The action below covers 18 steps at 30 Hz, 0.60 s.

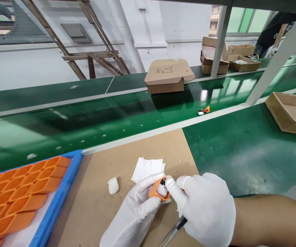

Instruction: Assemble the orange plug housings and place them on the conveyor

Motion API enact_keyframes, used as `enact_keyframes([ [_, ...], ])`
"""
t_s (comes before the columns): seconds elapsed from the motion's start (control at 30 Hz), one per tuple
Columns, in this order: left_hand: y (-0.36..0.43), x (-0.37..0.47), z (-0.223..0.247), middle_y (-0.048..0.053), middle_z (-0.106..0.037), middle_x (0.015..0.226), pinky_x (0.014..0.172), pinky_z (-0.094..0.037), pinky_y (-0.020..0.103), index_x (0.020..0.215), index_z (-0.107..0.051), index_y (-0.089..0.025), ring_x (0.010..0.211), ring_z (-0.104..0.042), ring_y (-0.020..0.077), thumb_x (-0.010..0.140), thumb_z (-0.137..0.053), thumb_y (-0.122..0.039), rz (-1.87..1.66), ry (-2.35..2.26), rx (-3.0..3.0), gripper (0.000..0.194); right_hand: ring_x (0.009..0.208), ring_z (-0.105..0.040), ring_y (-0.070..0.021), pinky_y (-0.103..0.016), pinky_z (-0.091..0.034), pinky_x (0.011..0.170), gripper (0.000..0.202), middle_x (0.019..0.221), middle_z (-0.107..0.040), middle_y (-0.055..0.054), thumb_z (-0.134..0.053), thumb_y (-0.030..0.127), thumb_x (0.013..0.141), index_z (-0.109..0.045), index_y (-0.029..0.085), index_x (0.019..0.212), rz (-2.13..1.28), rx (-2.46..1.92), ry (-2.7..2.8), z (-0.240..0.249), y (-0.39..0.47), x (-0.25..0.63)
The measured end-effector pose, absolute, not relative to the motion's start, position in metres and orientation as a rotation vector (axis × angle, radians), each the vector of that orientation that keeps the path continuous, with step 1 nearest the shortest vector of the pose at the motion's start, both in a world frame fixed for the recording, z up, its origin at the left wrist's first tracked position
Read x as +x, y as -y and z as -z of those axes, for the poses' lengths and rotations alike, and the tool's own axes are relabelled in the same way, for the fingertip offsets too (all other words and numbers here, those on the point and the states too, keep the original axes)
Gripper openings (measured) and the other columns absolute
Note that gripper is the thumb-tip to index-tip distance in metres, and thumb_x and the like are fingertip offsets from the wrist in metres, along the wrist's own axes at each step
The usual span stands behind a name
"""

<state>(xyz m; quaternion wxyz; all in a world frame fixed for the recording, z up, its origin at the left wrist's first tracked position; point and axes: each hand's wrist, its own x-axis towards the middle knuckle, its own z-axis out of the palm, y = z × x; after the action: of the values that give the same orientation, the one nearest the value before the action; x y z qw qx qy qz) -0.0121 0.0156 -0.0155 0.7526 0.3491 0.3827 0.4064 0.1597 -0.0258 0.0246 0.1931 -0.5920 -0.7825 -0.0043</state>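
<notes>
My left hand [137, 207], in a white glove, pinches a small orange plastic shell [153, 190] between thumb and fingers. Inside its opening sit a white part [161, 190] and a small black piece [163, 181]. My gloved right hand [207, 206] has its index finger against the rim of the shell, by the black piece. A pair of tweezers [175, 230] is tucked in that hand, tips pointing down and left. White paper sheets [148, 168] lie just beyond my left hand. To its left rests a small white lump [113, 185] on the brown board [96, 206].
A blue tray [60, 200] of orange shells [22, 202] stands at left. Behind the board runs a green conveyor [112, 127] carrying an orange and white assembly [204, 110]. Cardboard boxes [167, 77] stand beyond, another box [292, 111] at right. A person [273, 32] is at far right.
</notes>
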Motion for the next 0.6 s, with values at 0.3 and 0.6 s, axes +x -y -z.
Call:
enact_keyframes([
  [0.3,-0.018,-0.016,0.022,0.000,-0.071,0.070,0.067,-0.055,0.025,0.089,-0.079,-0.029,0.066,-0.063,0.0156,0.055,-0.090,-0.040,-0.907,-0.903,0.834,0.037,0.044,-0.049,-0.0143,-0.028,-0.025,0.042,0.017,0.052,-0.057,0.002,-0.055,0.025,0.088,-0.069,0.027,0.097,-0.052,-1.734,2.147,-0.021,0.026,0.150],
  [0.6,-0.015,-0.008,0.013,0.003,-0.075,0.084,0.068,-0.059,0.035,0.096,-0.077,-0.027,0.068,-0.068,0.0205,0.056,-0.089,-0.043,-0.910,-1.016,0.725,0.045,0.061,-0.057,-0.0124,-0.027,-0.034,0.050,0.017,0.075,-0.063,0.003,-0.063,0.019,0.078,-0.068,0.024,0.095,-0.410,-1.407,2.067,-0.020,0.009,0.166],
])
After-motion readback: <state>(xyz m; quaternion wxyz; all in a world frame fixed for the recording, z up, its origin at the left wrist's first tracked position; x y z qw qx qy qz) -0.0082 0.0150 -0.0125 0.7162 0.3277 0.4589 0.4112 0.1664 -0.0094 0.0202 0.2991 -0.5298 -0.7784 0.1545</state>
